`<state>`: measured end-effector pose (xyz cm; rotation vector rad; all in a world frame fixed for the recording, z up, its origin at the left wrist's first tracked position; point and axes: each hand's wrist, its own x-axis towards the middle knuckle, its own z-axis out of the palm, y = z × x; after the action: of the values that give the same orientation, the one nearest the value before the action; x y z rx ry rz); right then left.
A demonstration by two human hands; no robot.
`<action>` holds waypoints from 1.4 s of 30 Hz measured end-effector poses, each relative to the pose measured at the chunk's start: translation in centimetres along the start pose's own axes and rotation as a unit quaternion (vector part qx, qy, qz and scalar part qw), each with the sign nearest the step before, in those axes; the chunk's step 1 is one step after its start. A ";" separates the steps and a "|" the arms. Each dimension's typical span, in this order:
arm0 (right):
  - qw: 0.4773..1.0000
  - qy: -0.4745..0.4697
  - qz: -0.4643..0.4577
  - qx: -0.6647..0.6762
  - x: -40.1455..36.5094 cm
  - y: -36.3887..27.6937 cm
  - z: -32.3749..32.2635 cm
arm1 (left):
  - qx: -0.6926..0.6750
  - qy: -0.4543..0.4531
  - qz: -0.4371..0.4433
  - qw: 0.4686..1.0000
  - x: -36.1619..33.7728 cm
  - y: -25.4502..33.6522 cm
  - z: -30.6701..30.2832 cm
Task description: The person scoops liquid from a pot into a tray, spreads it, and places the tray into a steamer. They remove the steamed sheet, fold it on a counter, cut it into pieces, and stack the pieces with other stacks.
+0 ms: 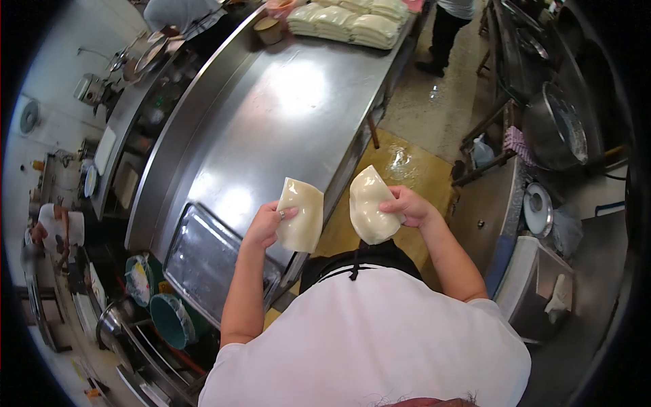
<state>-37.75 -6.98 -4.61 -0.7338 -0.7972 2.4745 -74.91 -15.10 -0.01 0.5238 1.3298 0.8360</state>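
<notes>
My left hand (266,222) grips a glossy, cream-white folded rice noodle sheet (303,216) by its left side, thumb on top. In my right hand (409,205) is a second folded rice noodle sheet (368,200), pinched at its right edge and bulging in the middle. Both pieces are held up apart from each other in front of my body, by the near edge of a steel table (264,122). At the table's far end lie stacks of similar folded pieces (346,24).
A metal tray (210,254) lies at the table's near left. A brown tub (268,31) stands at the far end. Green bins (173,322) are below left; a large pot (559,129) is on the right. People (444,37) stand ahead and left. The floor (407,156) looks wet.
</notes>
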 end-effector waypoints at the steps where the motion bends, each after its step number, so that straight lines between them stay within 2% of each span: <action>1: 1.000 0.018 -0.013 -0.005 -1.1 -1.3 -1.2 | 0.001 -0.015 0.001 1.000 1.3 0.7 2.0; 9: 0.986 0.118 -0.113 0.017 -6.9 -8.8 -9.4 | 0.033 -0.131 -0.024 0.991 12.1 7.6 14.6; 11: 0.981 0.145 -0.128 0.025 -7.5 -10.7 -10.8 | 0.060 -0.133 -0.030 0.989 15.3 9.5 17.0; 17: 0.970 0.185 -0.159 0.026 -5.8 -18.4 -17.3 | 0.083 -0.167 -0.026 0.982 27.0 15.3 23.3; 21: 0.968 0.203 -0.151 0.014 -3.0 -26.6 -21.1 | 0.087 -0.188 -0.031 0.978 35.3 19.7 27.4; 28: 0.972 0.179 -0.150 -0.016 2.2 -41.2 -27.5 | 0.117 -0.209 0.005 0.971 46.9 30.4 33.7; 32: 0.969 0.180 -0.170 -0.023 5.8 -47.9 -30.3 | 0.115 -0.171 0.022 0.978 51.3 37.7 36.6; 36: 0.977 0.142 -0.154 -0.033 9.3 -54.2 -34.9 | 0.117 -0.163 0.066 0.977 56.9 43.9 38.1; 42: 0.990 0.075 -0.115 -0.036 14.8 -63.3 -42.5 | 0.106 -0.102 0.065 0.987 66.0 52.1 40.8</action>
<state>-8.51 64.80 0.73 -0.7943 -0.8662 2.1686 -45.50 73.43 5.74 0.8494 1.2111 0.7285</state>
